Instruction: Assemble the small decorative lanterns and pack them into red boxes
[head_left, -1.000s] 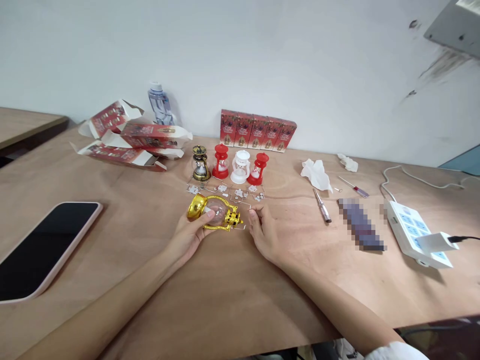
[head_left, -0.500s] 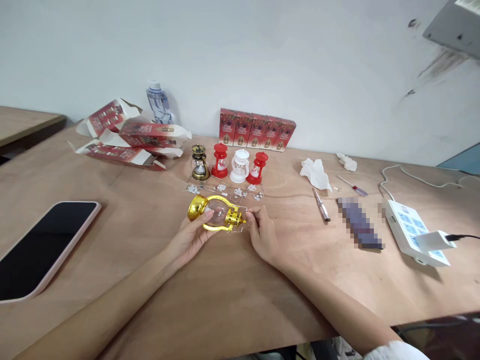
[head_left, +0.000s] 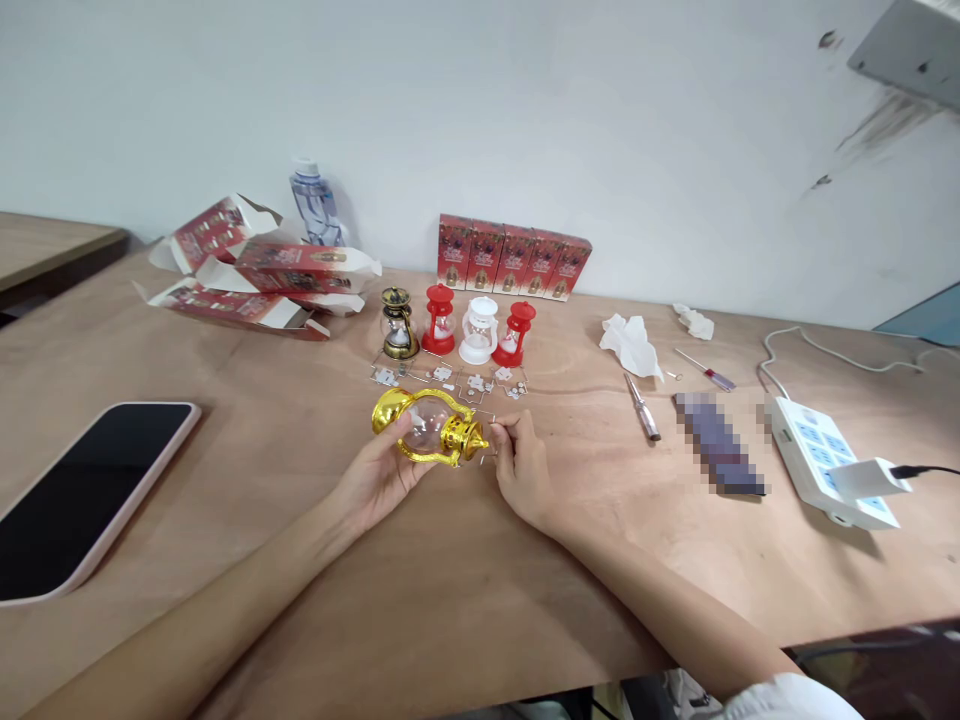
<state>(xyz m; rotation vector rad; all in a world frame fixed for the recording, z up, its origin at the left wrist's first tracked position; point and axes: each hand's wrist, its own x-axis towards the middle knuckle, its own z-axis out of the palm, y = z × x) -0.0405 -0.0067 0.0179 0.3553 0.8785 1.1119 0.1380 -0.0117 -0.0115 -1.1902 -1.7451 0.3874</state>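
A small gold lantern (head_left: 429, 425) with a clear globe lies on its side in my left hand (head_left: 386, 470), its top pointing right. My left thumb presses near its gold base. At the lantern's top end, my right hand (head_left: 523, 465) pinches a thin bent wire handle (head_left: 491, 418). Whether the wire is hooked into the lantern is too fine to tell. Just beyond stand a bronze lantern (head_left: 399, 325), a red lantern (head_left: 439, 320), a white lantern (head_left: 479, 332) and a second red lantern (head_left: 514, 335). Wire handles and small metal parts (head_left: 476, 384) lie before them.
Upright red boxes (head_left: 514, 258) line the wall. Opened boxes (head_left: 292, 270) and a water bottle (head_left: 316, 205) are back left, a phone (head_left: 90, 500) left. Rightward lie crumpled tissue (head_left: 630, 345), screwdrivers (head_left: 643, 408), a blurred dark object (head_left: 720, 445) and a power strip (head_left: 829, 465).
The gold lantern has turned in my left hand, with its top now tilted more toward me. My right hand keeps its pinch on the wire in nearly the same place.
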